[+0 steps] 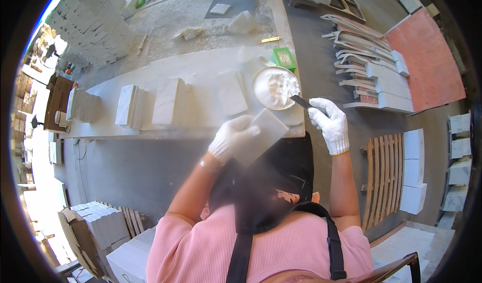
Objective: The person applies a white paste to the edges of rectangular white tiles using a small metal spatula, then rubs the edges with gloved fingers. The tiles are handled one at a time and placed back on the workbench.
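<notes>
My left hand point(230, 136), in a white glove, grips a flat white stone tile point(262, 133) and holds it tilted above the bench edge. My right hand point(329, 121), also gloved in white, holds a dark-bladed spatula point(300, 101) whose tip reaches into a round bowl of white paste point(274, 87) on the bench. The bowl stands just beyond the tile, near the bench's right end.
The long white workbench point(201, 67) carries rows of white tiles point(150, 102) and a green box point(284, 58). Stacked stone pieces point(371, 67) lie on the floor at right beside a wooden pallet point(384, 175). More tile stacks point(95, 22) stand far left.
</notes>
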The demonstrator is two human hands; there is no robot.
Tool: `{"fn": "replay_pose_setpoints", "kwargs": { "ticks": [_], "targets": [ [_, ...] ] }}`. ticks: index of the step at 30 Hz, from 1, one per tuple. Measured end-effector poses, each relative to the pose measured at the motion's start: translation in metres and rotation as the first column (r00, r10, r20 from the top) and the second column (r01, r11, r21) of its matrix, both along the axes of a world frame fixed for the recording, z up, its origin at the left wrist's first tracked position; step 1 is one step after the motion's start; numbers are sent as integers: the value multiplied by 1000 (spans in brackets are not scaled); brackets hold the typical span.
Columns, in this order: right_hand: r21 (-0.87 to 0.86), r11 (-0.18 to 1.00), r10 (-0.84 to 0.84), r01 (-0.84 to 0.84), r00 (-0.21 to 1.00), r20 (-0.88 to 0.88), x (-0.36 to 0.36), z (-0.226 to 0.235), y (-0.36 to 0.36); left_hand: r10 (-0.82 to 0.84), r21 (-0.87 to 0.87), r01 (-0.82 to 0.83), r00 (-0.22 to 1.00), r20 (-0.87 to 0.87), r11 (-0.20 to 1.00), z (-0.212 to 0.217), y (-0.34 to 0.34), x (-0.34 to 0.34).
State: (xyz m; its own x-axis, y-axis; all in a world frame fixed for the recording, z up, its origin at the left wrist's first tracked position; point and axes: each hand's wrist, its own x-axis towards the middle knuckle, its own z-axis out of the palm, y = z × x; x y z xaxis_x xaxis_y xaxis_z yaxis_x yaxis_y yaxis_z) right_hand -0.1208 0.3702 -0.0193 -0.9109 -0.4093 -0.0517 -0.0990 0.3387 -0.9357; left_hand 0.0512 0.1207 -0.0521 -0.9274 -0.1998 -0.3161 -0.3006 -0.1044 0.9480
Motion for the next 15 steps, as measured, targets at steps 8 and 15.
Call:
{"fn": "replay_pose_setpoints", "kwargs": {
  "ticks": [8, 15],
  "targets": [
    [172, 985, -3, -5, 999, 48, -34, -8, -31, -63, -330, 86, 995, 81, 940, -10, -18, -28],
    [107, 994, -16, 6, 996, 91, -44, -24, -34, -67, -498, 111, 992, 104, 860, -10, -18, -40]
  ]
}}
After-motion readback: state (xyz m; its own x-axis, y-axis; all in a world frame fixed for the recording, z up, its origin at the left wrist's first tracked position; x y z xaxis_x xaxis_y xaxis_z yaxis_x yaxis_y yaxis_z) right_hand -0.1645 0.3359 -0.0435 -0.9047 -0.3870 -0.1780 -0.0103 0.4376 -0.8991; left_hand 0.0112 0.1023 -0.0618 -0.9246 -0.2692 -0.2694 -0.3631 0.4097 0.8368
